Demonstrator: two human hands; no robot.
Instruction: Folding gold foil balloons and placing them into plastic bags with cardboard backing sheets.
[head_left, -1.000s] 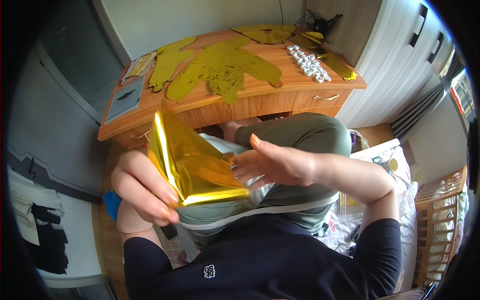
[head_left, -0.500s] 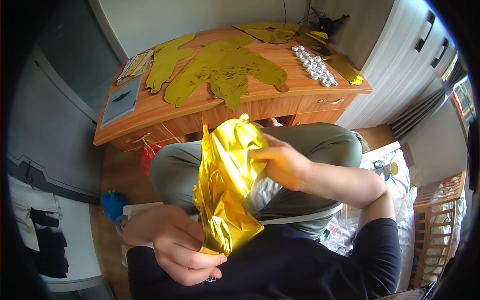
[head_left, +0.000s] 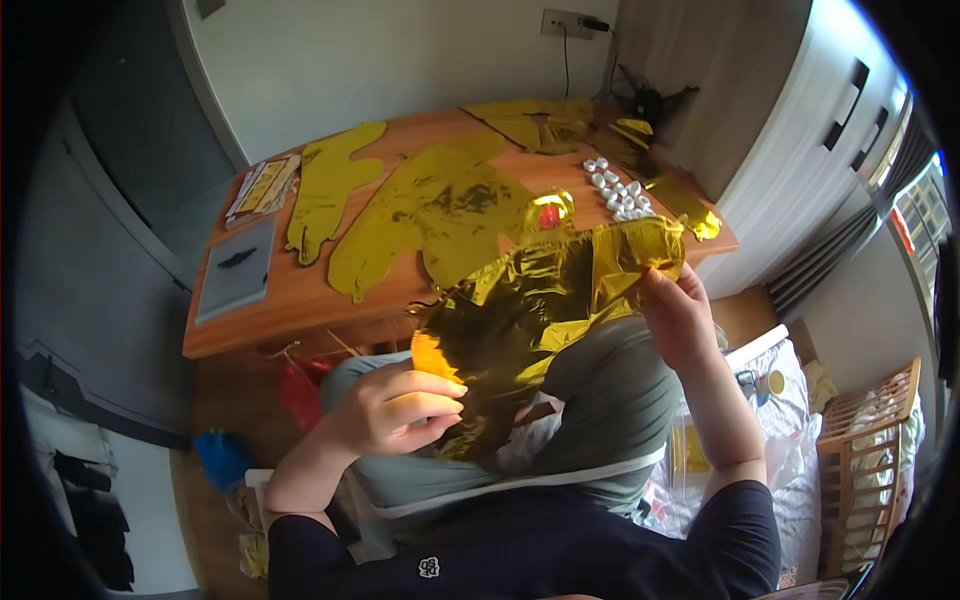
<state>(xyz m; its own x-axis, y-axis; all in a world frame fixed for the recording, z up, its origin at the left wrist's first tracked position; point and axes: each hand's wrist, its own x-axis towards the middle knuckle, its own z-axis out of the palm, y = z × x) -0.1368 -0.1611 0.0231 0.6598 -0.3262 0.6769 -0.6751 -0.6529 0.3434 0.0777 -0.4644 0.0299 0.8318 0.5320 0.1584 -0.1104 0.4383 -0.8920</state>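
Note:
A flat, uninflated gold foil balloon (head_left: pixel 530 305) is stretched between my two hands above my lap. My left hand (head_left: pixel 400 412) pinches its lower left edge, where the foil looks orange in the light. With thumb and fingers, my right hand (head_left: pixel 682 315) grips the upper right end. A rounded tab with a red spot (head_left: pixel 549 215) sticks up from the foil's far edge. Behind it on the desk lie more flat gold foil balloons, a large branching one (head_left: pixel 410 215) in the middle and a narrower one (head_left: pixel 328 185) to its left.
The wooden desk (head_left: pixel 225 338) also bears small white ring-like pieces (head_left: pixel 610 180), a grey tablet-like slab (head_left: pixel 237 270) and papers (head_left: pixel 262 190). More gold foil (head_left: pixel 545 125) lies at the back. A red bag (head_left: pixel 300 392) hangs at the desk's front; a wooden crib (head_left: pixel 868 440) stands right.
The bunched foil has been spread out and raised toward the desk. My right hand has moved right to its far end; my left hand has moved up and forward.

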